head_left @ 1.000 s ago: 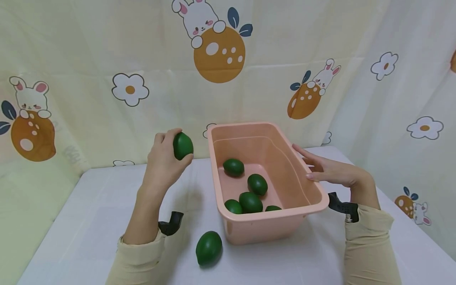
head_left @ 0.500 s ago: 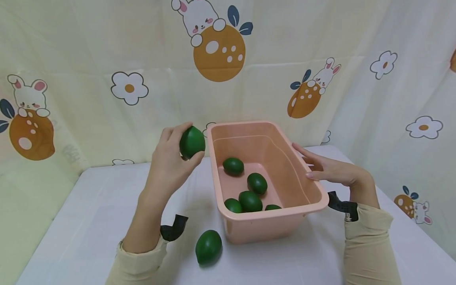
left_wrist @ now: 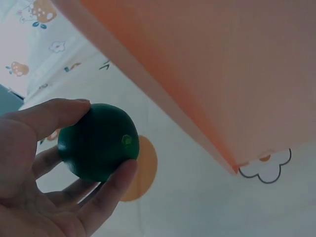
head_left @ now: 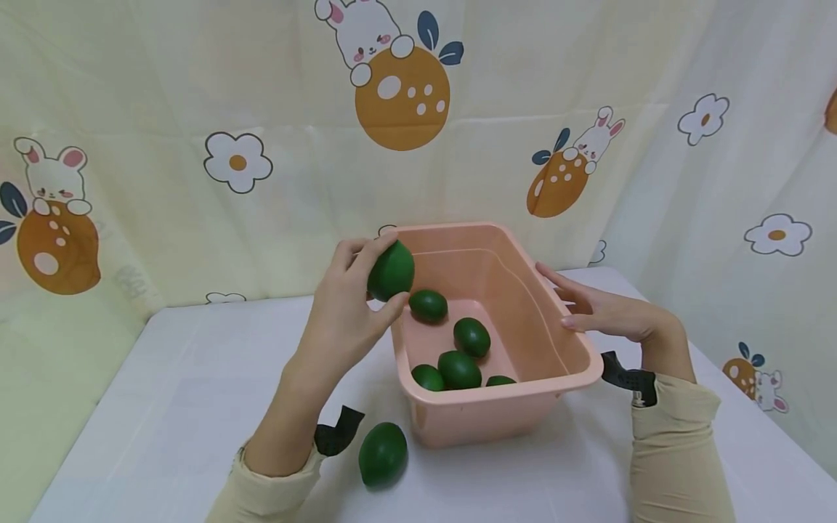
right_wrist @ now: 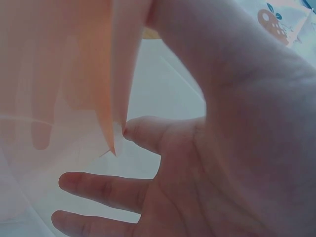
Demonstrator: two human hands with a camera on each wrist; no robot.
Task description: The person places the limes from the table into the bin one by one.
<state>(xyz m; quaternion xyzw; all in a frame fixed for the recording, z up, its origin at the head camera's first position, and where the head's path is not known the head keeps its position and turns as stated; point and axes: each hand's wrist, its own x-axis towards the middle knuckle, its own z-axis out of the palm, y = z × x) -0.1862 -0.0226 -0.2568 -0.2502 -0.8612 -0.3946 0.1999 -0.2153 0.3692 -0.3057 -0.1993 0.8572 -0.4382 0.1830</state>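
Observation:
My left hand grips a green lime between thumb and fingers, raised over the left rim of a pink plastic tub. In the left wrist view the lime shows its stem end, apart from the tub wall. Several limes lie on the tub's floor, some partly hidden by the near wall. Another lime rests on the table in front of the tub. My right hand touches the tub's right rim, with straight, spread fingers in the right wrist view.
A white cloth covers the table. Behind it hangs a pale curtain printed with rabbits, fruit and flowers. The tub takes up the middle of the table, near the curtain.
My left hand has moved right with the lime, from beside the tub to over its left rim. The right hand and the tub have stayed in place.

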